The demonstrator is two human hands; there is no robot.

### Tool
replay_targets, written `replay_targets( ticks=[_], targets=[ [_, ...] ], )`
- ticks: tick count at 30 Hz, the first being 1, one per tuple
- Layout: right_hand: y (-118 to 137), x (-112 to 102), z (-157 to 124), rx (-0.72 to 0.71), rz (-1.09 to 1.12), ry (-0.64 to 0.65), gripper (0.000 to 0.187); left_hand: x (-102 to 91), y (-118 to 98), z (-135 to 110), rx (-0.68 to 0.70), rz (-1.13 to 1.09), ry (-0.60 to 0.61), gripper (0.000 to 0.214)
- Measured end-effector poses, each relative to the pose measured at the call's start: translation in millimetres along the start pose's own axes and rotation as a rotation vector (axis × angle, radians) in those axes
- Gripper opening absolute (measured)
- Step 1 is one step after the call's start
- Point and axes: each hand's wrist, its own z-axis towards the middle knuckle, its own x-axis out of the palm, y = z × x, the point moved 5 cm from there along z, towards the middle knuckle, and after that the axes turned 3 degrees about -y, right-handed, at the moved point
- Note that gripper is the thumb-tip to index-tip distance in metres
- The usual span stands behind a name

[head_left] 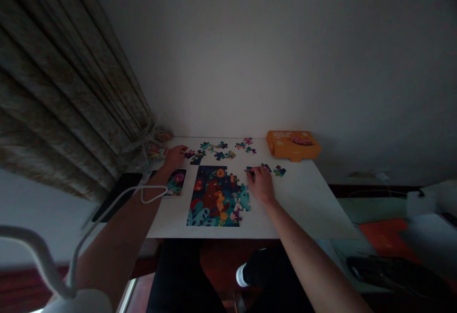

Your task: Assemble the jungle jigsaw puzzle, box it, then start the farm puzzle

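Dark-blue puzzle piece (249, 168) at your right hand (262, 184): align its edges flat with the joined puzzle (214, 198); whether this or your left hand (174, 157) grips cannot be told.

On the bench (303, 208), the joined puzzle (216, 196) lies to the right of the picture card (179, 182) and before many loose pieces (219, 156), with the box (293, 145) behind at right.

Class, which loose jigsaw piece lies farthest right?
The multicoloured jigsaw piece right of the right hand, in front of the orange puzzle box; all other loose ones lie farther left.
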Motion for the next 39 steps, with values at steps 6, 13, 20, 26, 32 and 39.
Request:
replay_targets(
  ticks=[6, 13, 20, 26, 32, 39],
  targets=[
    [3.3, -4.5, -0.3, -0.019, -0.02, -0.013, 0.019, -2.7, -10.7, -2.9, 0.0, 0.036, 0.005, 0.029],
    [8.0, 0.6, -8.0, -0.05, 0.019, 0.149, 0.04, 9.8, -33.8, -23.1, 0.098, 0.037, 0.023, 0.023],
    [-40.3, -15.6, -15.4, 0.269, 0.247, -0.037, 0.045, 19.3, -50.7, -64.6, 0.293, 0.092, -0.04, 0.038],
    [-103.1, -46.9, -39.5, 0.352, 0.148, -0.015, 0.026, 24.5, -51.0, -79.1, 0.306, 0.218, 0.071, 0.04],
    [-130.2, -61.3, -49.4, 0.337, -0.002, -0.006, 0.024, 28.0, -52.3, -83.6, 0.3, 0.247, 0.102, 0.044],
    [-120.3, -59.2, -45.1, 0.298, -0.105, 0.03, 0.023, 29.2, -52.6, -81.8, 0.282, 0.274, 0.126, 0.043]
  ],
)
